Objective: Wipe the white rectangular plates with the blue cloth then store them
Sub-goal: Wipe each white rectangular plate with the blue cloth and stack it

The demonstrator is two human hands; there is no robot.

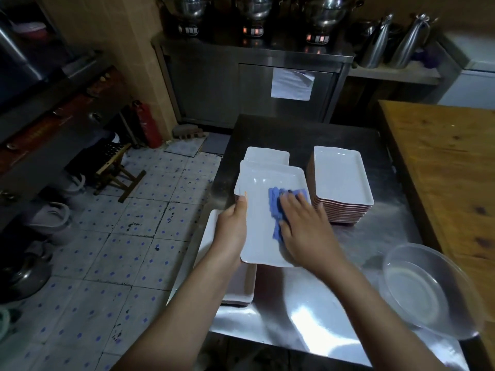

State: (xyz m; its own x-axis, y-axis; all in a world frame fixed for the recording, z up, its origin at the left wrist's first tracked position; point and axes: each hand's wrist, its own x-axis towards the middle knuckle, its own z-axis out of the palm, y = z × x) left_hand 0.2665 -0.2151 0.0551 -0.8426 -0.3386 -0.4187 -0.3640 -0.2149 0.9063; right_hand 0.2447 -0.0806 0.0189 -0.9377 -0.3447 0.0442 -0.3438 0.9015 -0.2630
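Our two bare forearms reach up from the bottom edge of the head view, crossing the near side of the steel table (pixel 308 317). Our left hand (pixel 231 228) grips the white plate (pixel 263 183) by its left rim. The thumb lies on top of the rim and the fingers are curled underneath, out of sight. We hold this plate over the left part of the table.

Our right hand (pixel 302 223) lies flat on the blue cloth (pixel 276 207), fingers straight and slightly spread. It presses the cloth against the plate's inner face, on its right half. The cloth is bunched and shows past our fingertips and along the thumb side.

Below the held plate, toward us, a low stack of plates (pixel 238 285) sits at the table's left edge, partly hidden by our left forearm. Beyond the held plate, the far end of another plate (pixel 266 155) shows. Just beside the held plate on the right stands a tall stack (pixel 340 180) of white rectangular plates with reddish undersides.

At the near right of the table we see a clear bowl (pixel 423 287), next to a wooden counter (pixel 442 156). Farther back stands a steel cabinet (pixel 209 84) with a paper sheet (pixel 292 84) on its door. Two steel jugs (pixel 409 41) stand to its right. On the left we see the tiled floor (pixel 120 236), a folding stool (pixel 117 170) and a red fire extinguisher (pixel 147 124).
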